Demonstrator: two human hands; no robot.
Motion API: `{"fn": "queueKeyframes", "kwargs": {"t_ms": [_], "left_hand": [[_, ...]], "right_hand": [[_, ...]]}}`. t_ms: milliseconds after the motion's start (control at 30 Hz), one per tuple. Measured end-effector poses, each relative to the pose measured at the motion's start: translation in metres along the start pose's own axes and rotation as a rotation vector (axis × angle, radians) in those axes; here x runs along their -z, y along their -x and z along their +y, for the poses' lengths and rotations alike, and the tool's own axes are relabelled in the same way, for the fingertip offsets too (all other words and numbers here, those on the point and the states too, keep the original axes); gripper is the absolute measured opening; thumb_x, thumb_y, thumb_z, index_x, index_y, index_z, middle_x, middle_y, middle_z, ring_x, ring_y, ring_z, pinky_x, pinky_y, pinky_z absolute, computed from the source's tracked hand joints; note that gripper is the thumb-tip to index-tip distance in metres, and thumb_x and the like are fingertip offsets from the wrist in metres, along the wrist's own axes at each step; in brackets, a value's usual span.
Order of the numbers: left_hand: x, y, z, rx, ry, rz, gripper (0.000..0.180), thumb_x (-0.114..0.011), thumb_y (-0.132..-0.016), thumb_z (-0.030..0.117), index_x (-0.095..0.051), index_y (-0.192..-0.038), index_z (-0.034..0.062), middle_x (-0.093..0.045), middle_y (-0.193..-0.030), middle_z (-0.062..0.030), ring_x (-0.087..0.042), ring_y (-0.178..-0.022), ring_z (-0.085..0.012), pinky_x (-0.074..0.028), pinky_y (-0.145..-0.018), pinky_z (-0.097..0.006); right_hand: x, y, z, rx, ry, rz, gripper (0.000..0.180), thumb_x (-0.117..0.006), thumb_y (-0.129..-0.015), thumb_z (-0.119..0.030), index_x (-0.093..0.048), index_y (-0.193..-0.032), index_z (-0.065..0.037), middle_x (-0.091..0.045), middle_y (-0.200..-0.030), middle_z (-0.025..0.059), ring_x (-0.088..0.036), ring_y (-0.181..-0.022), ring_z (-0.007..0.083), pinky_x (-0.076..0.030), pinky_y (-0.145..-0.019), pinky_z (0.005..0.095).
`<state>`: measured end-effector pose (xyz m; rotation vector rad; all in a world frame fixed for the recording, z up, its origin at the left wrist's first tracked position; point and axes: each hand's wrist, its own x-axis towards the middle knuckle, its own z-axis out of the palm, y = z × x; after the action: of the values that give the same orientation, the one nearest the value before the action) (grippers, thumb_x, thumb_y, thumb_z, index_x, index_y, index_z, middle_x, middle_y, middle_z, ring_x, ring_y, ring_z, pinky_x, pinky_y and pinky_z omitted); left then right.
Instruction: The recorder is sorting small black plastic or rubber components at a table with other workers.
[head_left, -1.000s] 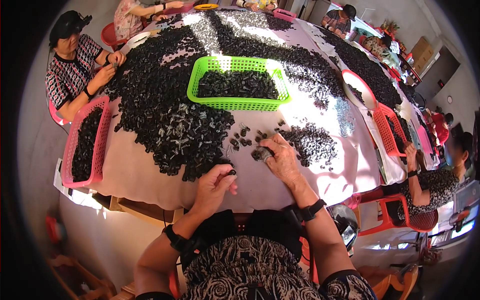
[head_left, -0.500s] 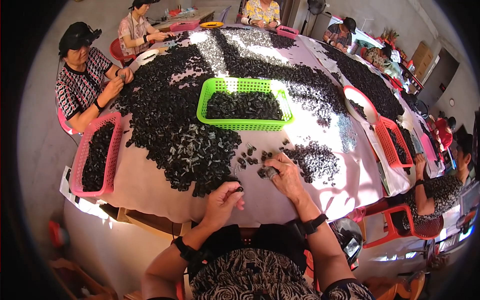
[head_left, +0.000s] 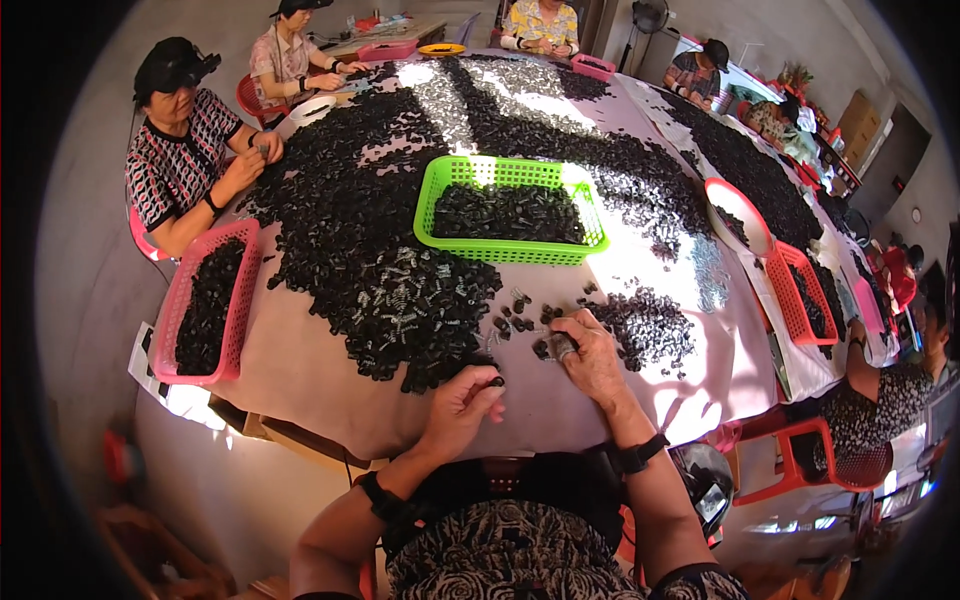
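My left hand (head_left: 462, 408) is closed near the table's front edge. A small black plastic piece (head_left: 497, 381) shows between its thumb and fingertips. My right hand (head_left: 592, 362) rests to its right with curled fingers, and a grey covering (head_left: 563, 346) wraps one finger. Whatever those fingers hold is hidden; a dark piece (head_left: 542, 349) shows right beside the fingertips. Several loose black pieces (head_left: 515, 318) lie just beyond both hands. To the left spreads a large heap of black pieces (head_left: 360, 270), with shiny metal springs (head_left: 403, 290) scattered on top.
A green basket (head_left: 515, 250) of black pieces stands beyond my hands. Pink basket (head_left: 180, 370) sits at the left edge, red basket (head_left: 800, 325) and white bowl (head_left: 730, 200) at right. A smaller heap (head_left: 645, 330) lies near my right hand. Other people sit around the table.
The whole view has shifted slightly, so the scene sits further right. Both hands keep nearly the same place over the table; the right fingers have moved a little among the loose pieces.
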<state>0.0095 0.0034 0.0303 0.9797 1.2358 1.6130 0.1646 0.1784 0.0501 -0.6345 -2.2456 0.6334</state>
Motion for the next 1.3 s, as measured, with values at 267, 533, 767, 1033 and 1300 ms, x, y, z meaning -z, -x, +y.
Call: {"fn": "queueKeyframes", "kwargs": {"t_ms": [267, 533, 767, 1033, 1300], "left_hand": [[0.000, 0.005, -0.002, -0.017, -0.005, -0.012, 0.015, -0.055, -0.094, 0.002, -0.057, -0.108, -0.0010, -0.062, -0.082, -0.0057, -0.060, -0.069, -0.0101, -0.052, -0.065, -0.026], [0.001, 0.000, -0.001, -0.039, -0.056, -0.044, 0.014, -0.055, -0.093, 0.000, -0.057, -0.107, -0.0013, -0.061, -0.079, -0.0056, -0.059, -0.067, -0.0099, -0.052, -0.064, -0.025], [0.000, -0.003, 0.000, -0.058, -0.042, -0.044, 0.014, -0.053, -0.094, 0.001, -0.057, -0.107, -0.0017, -0.061, -0.081, -0.0060, -0.059, -0.067, -0.0101, -0.051, -0.063, -0.025], [-0.009, -0.002, 0.007, -0.035, -0.072, -0.029, 0.013, -0.056, -0.092, 0.001, -0.058, -0.105, -0.0007, -0.060, -0.080, -0.0049, -0.059, -0.065, -0.0103, -0.053, -0.060, -0.025], [-0.012, 0.003, 0.012, 0.009, -0.134, 0.063, 0.016, -0.057, -0.090, 0.002, -0.059, -0.105, 0.0001, -0.057, -0.079, -0.0027, -0.056, -0.063, -0.0089, -0.053, -0.057, -0.025]], "right_hand": [[0.003, 0.002, -0.003, -0.048, -0.060, 0.075, 0.026, -0.053, -0.077, 0.007, -0.064, -0.098, -0.003, -0.059, -0.089, 0.0131, -0.061, -0.084, 0.0317, -0.048, -0.078, 0.0359], [0.004, 0.002, 0.015, -0.194, -0.170, 0.250, 0.013, -0.052, -0.088, 0.000, -0.063, -0.095, -0.001, -0.061, -0.085, 0.0097, -0.060, -0.079, 0.0197, -0.046, -0.074, 0.0280], [-0.003, 0.002, 0.018, -0.172, -0.226, 0.284, 0.013, -0.056, -0.085, 0.006, -0.062, -0.096, 0.001, -0.063, -0.087, 0.0062, -0.060, -0.077, 0.0123, -0.047, -0.072, 0.0240], [0.000, 0.011, 0.023, -0.179, -0.193, 0.311, 0.016, -0.064, -0.078, 0.003, -0.063, -0.092, -0.004, -0.064, -0.087, 0.0068, -0.061, -0.074, 0.0155, -0.050, -0.069, 0.0271], [0.006, 0.005, 0.011, -0.108, -0.139, 0.280, 0.026, -0.055, -0.067, 0.008, -0.061, -0.089, -0.004, -0.053, -0.074, 0.0086, -0.053, -0.066, 0.0226, -0.045, -0.059, 0.0321]]}}
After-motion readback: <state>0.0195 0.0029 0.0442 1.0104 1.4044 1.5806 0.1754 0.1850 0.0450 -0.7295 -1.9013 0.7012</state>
